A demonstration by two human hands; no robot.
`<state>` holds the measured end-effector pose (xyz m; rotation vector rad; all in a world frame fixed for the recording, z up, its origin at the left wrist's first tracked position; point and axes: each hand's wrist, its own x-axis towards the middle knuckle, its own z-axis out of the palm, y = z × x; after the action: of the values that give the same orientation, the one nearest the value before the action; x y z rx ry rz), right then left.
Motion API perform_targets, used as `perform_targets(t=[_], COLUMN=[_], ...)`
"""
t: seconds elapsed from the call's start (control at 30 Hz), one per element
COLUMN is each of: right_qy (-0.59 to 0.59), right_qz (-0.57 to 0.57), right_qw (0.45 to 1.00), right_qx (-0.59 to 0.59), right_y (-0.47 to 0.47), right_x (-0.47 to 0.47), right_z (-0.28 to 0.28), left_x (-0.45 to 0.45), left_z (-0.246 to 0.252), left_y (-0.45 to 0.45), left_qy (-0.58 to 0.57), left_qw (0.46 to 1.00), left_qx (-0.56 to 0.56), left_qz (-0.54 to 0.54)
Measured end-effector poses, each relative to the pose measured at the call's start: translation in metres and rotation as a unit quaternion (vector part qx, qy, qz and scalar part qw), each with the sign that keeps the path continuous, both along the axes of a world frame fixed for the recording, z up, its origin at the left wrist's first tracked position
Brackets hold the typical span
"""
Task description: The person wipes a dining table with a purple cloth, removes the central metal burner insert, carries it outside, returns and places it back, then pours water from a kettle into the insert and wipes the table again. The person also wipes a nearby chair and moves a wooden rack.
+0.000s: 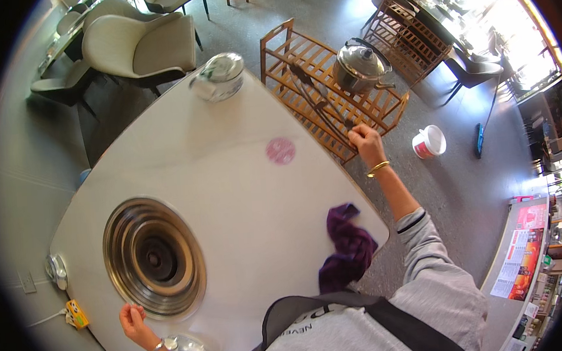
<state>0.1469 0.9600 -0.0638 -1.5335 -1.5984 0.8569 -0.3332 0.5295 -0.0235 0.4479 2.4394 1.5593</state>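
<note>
In my right hand (pixel 368 145) is the end of a pair of long dark metal tongs (pixel 321 105), held out past the table edge over a slatted wooden rack. My left hand (pixel 133 323) hovers by the near rim of a round, stepped metal burner well (pixel 115 246) set into the white table (pixel 244 202). Its fingers are curled in, and nothing shows between them. A crumpled dark purple cloth (pixel 347 249) lies at the table's right corner. A lidded glass pot (pixel 220 77) stands at the far corner, slightly blurred.
The wooden rack (pixel 319 58) beside the table bears a lidded metal pot (pixel 359 67). On the floor are a white bucket (pixel 430 141) and a blue-headed broom (pixel 479 141). Padded chairs (pixel 164 44) stand beyond. A yellow power strip (pixel 77 314) and its cord lie along the table's left edge.
</note>
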Motion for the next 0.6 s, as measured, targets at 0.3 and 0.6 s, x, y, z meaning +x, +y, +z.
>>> perform_targets(t=[0.3,0.6], right_qy=[-0.295,-0.249], right_qz=[-0.200,-0.274], right_qw=[0.926,0.921], right_qx=[-0.129,-0.120], right_y=[0.122,0.220], right_x=[0.051,0.158], right_z=[-0.236,-0.395], left_x=[0.115,0.182], left_z=[-0.001,-0.016], left_y=[0.056,0.037], left_qy=[0.207,0.175], left_qw=[0.921,0.864], left_qx=[-0.298,-0.471], left_qz=[-0.145,-0.046])
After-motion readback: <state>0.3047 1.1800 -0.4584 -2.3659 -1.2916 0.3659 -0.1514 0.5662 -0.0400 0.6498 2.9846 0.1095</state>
